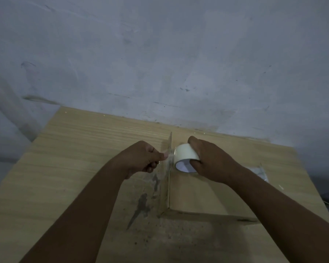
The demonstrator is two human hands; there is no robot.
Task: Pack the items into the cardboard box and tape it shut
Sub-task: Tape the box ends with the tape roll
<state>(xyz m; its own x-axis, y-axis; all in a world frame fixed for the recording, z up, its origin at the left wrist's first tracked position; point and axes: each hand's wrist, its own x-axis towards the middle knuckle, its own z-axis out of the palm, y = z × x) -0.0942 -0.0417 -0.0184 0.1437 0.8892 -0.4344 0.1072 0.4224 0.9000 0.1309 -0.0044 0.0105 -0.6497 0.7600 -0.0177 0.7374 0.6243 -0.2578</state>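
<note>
A closed cardboard box (196, 194) lies on the wooden table (74, 168), right of centre. My right hand (209, 158) grips a roll of clear tape (185, 158) above the box's top, near its left edge. My left hand (144, 158) pinches the free end of the tape (166, 155) just left of the roll. A short stretch of tape spans between the two hands. The box's contents are hidden.
A clear plastic wrapper (258, 171) lies on the table to the right of the box, behind my right forearm. Dark stains (141, 205) mark the table left of the box. A grey wall (160, 63) rises right behind the table.
</note>
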